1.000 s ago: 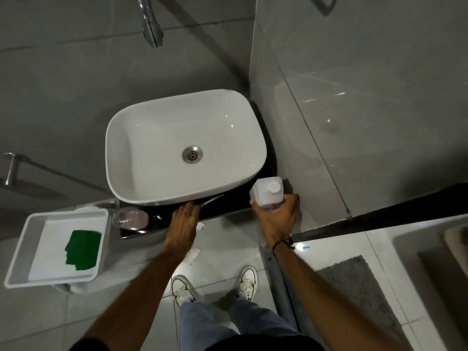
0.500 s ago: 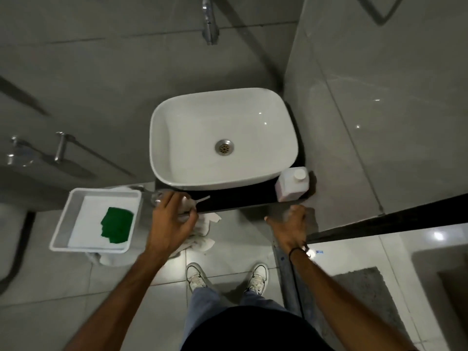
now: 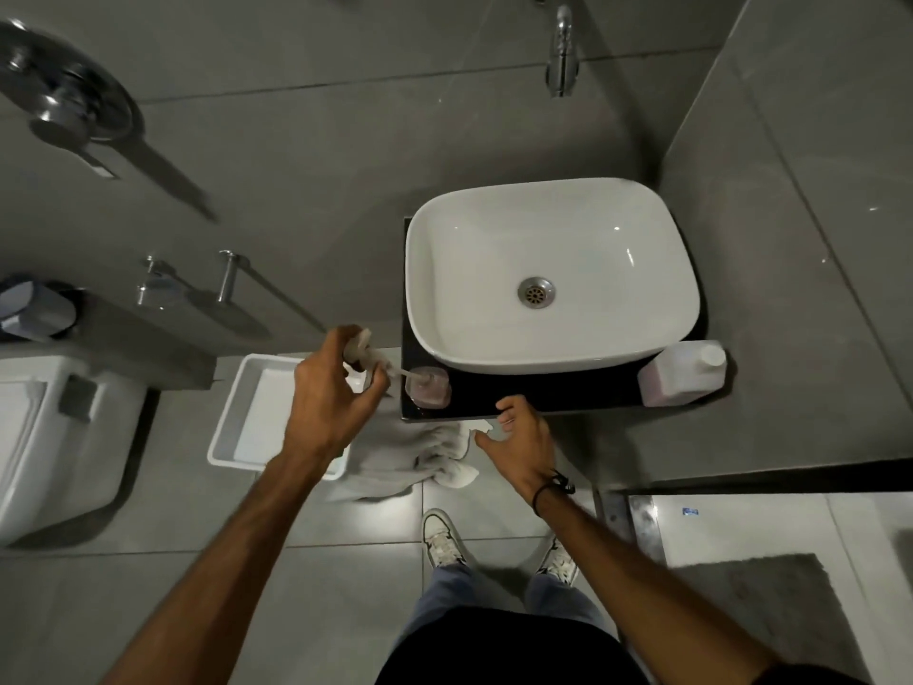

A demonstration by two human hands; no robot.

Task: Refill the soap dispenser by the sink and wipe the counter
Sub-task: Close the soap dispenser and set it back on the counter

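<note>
A clear soap dispenser jar [image 3: 428,388] with pinkish liquid stands on the black counter [image 3: 543,395] at its front left corner. My left hand [image 3: 330,388] is shut on the pump head [image 3: 360,349], held left of the jar; the pump tube [image 3: 399,371] slants down into the jar's mouth. My right hand [image 3: 518,440] hovers open at the counter's front edge, holding nothing. The refill bottle [image 3: 684,372], white-capped with pink liquid, stands on the counter's right end beside the white sink [image 3: 548,274].
A white tray [image 3: 252,412] sits left of the counter, partly behind my left arm. A grey towel [image 3: 425,452] hangs below the counter edge. A faucet [image 3: 560,51] juts from the wall. A toilet [image 3: 54,437] is far left, a mat [image 3: 761,615] at lower right.
My right hand let go of the refill bottle and moved left to the counter's front edge. My left hand took the pump head and lifted it left of the jar. The view shifted left.
</note>
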